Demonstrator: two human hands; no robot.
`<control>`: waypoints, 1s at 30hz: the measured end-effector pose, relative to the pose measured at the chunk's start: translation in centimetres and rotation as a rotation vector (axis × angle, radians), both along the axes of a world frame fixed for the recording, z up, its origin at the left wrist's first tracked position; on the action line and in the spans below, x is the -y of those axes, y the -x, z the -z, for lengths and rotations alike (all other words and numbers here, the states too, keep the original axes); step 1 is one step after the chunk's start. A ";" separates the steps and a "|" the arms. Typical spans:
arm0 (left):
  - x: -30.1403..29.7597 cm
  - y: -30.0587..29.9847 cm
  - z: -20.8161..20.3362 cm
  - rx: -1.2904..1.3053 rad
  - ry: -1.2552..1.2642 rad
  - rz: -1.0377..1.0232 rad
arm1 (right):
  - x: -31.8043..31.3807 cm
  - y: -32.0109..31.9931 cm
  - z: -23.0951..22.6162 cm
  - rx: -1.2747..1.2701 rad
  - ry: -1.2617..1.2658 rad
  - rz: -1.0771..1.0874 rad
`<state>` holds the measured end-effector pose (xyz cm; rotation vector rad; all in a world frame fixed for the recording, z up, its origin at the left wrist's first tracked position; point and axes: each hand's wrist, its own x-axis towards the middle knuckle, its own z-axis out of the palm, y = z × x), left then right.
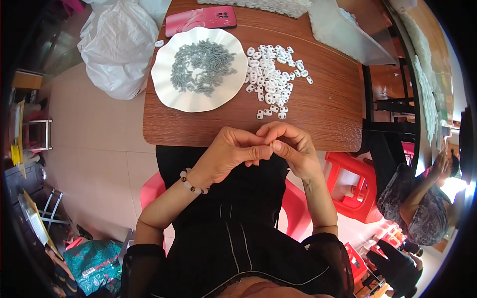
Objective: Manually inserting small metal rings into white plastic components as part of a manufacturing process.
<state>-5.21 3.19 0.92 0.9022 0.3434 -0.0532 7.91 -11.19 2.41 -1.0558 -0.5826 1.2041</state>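
My left hand (pixel 233 153) and my right hand (pixel 294 146) meet above the table's front edge, fingertips pinched together. Whatever they hold between them is hidden by the fingers. Just beyond them lies a loose pile of small white plastic pieces (pixel 271 74) with holes, a few of them scattered at its near side. To the left of the pile, a white wavy-rimmed plate (pixel 164 87) carries a heap of small grey springs (pixel 203 64). A bead bracelet (pixel 191 185) circles my left wrist.
The brown wooden table (pixel 323 109) holds a pink phone (pixel 198 20) behind the plate. A white plastic bag (pixel 117 49) stands left of the table. A whitish sheet-like bin (pixel 348 35) is at the back right. Red stools (pixel 353 188) and other people (pixel 422 198) are to the right.
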 end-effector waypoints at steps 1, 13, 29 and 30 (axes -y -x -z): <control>-0.1 -0.1 -0.1 -0.001 0.000 -0.005 | -0.3 0.3 -0.2 0.082 0.000 0.056; 0.6 -0.4 -0.8 0.006 -0.254 -0.236 | -0.5 1.2 0.1 0.246 0.102 0.239; -11.0 -0.1 -2.6 -0.064 -1.725 -0.536 | -0.2 1.4 -0.3 0.371 0.138 0.340; -12.6 -0.2 -2.3 -0.086 -1.812 -0.535 | 0.0 1.6 -0.4 0.378 0.133 0.348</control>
